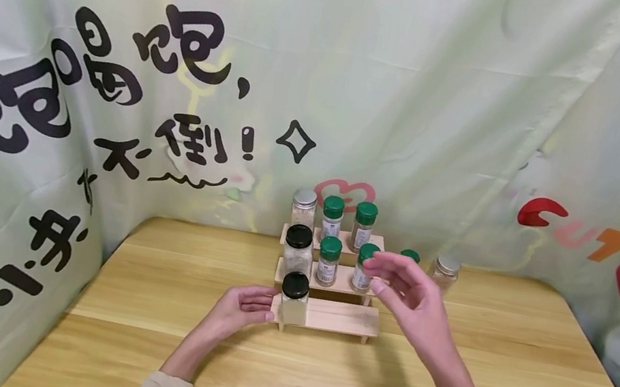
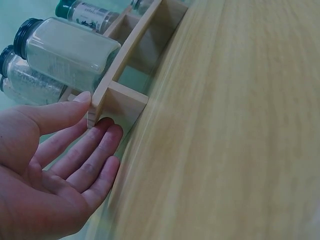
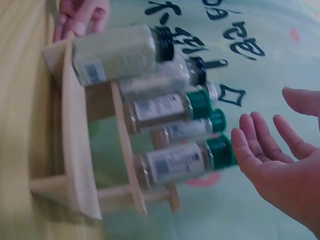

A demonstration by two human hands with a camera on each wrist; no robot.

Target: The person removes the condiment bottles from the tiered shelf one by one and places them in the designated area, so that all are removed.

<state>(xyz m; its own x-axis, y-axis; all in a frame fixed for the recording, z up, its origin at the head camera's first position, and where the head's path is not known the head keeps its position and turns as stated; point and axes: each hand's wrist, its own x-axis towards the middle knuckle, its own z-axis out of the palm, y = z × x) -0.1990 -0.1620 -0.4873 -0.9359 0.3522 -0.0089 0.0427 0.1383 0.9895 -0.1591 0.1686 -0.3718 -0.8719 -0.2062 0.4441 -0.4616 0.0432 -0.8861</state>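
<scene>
A three-step wooden rack (image 1: 341, 316) stands on the table, with clear jars on its steps. My left hand (image 1: 246, 310) pinches the left end of the lowest step, thumb on top and fingers around the end and underside. Just beside that thumb, a black-capped jar (image 2: 70, 52) of pale contents stands on the step. My right hand (image 1: 406, 297) is raised at the rack's right side, fingers relaxed and holding nothing. Its fingertips are nearest the green-capped jar (image 3: 175, 162) on the middle step, overlapping that jar in the head view.
The middle step also bears a black-capped jar (image 1: 297, 251) and a green-capped jar (image 1: 328, 262). On the top step are a silver-capped jar (image 1: 303, 210) and two green-capped ones. Behind my right hand stand another silver-capped jar (image 1: 445, 273) and a green cap (image 1: 410, 255). A printed curtain (image 1: 425, 103) hangs behind.
</scene>
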